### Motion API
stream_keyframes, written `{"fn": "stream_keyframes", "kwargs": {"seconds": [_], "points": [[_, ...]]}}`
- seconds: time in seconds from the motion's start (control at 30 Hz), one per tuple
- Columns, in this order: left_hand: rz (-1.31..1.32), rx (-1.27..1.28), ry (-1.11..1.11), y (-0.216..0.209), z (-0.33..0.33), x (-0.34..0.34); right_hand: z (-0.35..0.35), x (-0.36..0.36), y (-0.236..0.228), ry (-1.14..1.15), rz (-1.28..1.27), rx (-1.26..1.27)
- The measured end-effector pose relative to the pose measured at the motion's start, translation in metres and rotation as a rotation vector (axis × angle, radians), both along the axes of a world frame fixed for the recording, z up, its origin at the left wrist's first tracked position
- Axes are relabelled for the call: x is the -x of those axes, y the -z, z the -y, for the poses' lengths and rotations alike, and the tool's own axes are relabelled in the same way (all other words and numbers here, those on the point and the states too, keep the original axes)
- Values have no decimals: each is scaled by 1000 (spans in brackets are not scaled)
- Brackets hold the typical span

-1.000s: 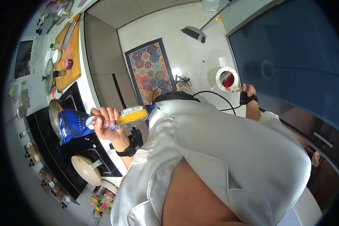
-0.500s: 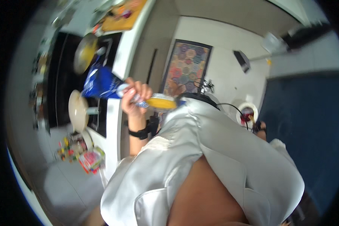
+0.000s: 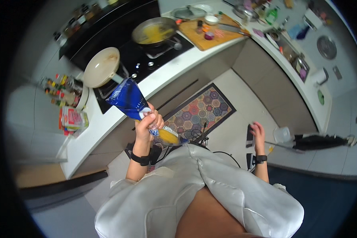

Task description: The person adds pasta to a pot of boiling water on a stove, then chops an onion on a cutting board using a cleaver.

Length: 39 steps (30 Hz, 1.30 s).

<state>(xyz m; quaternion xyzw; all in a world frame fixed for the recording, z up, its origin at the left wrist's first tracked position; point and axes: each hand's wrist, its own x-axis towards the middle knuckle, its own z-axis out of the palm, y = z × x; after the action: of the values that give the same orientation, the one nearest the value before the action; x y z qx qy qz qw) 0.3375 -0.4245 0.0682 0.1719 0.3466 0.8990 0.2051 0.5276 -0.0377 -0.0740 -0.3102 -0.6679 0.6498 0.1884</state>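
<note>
My left hand [image 3: 148, 123] is closed around the narrowed middle of a blue spaghetti bag [image 3: 127, 97]. The bag's blue end points up toward the stove, and yellow pasta shows through the clear part below my fist. My right hand [image 3: 258, 133] is raised on the right side with its fingers apart and nothing in it. Beyond the bag, a cream frying pan [image 3: 102, 67] rests on the left of the black stove [image 3: 146, 59]. A second pan [image 3: 154, 31], holding yellow strands, sits on the far right burner.
Bottles and jars [image 3: 63, 89] crowd the counter's left end. On the right of the stove lies a wooden cutting board [image 3: 210, 35] with a knife [image 3: 232, 28] and chopped food. A sink [image 3: 291, 55] is farther right. A patterned mat [image 3: 202, 111] and a floor mop [image 3: 250, 135] are on the floor.
The view has swung round, so the stove and counter lie ahead. My left hand still grips the spaghetti bag. My right hand, earlier low beside a white round container, is now raised and apart from it.
</note>
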Motion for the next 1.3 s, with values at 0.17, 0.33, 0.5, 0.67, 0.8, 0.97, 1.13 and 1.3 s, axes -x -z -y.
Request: {"fn": "stream_keyframes", "kwargs": {"seconds": [0.17,0.33,0.5,0.67,0.8,0.97,1.13,1.3], "points": [[153,42,-363,-9,67,-22,206,137,-117,-1180,-297,-100],[224,224,-608,-13,167,-40,402,149,-124,-1626,-174,-145],[78,272,-654,-9,283,-65,513,161,-115,-1818,-110,18],[-7,408,-882,10,366,-64,599,172,-106,-1857,-50,163],[201,357,-965,60,412,-48,648,200,-98,-1809,-228,-457],[576,213,-969,87,479,-27,722,238,-76,-1707,-337,-933],[855,-95,-797,126,546,18,785,266,-52,-1665,-287,-1100],[871,232,-911,237,624,61,769,262,-70,-1605,-349,-941]]}}
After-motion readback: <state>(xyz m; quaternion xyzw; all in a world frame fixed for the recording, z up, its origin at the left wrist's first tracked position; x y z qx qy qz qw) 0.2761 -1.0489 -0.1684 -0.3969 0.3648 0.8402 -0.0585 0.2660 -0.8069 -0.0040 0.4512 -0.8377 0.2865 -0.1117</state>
